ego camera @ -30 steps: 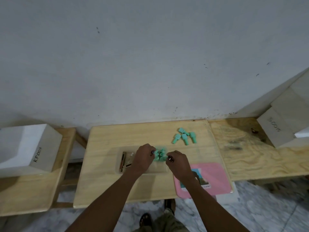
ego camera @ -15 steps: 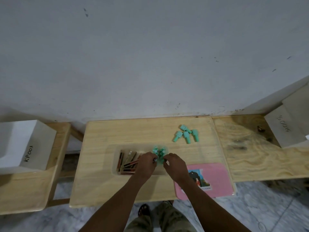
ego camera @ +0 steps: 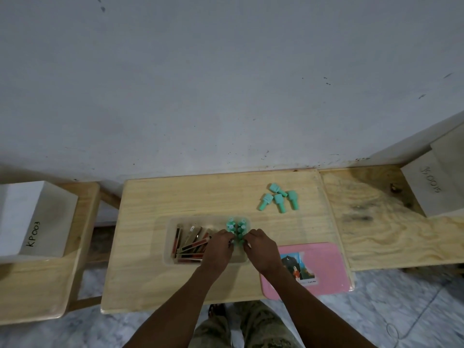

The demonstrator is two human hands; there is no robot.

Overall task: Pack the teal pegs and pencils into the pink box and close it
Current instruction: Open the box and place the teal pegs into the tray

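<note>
Both hands (ego camera: 218, 247) (ego camera: 261, 247), fingers curled, seemingly pinch teal pegs (ego camera: 237, 229) inside the box (ego camera: 170, 234).

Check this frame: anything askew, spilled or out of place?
Nothing spilled or damaged. Four teal pegs lie loose on the table, outside the clear tray. The pink lid overhangs the table's front edge. Both hands arrange pegs in the tray.
</note>
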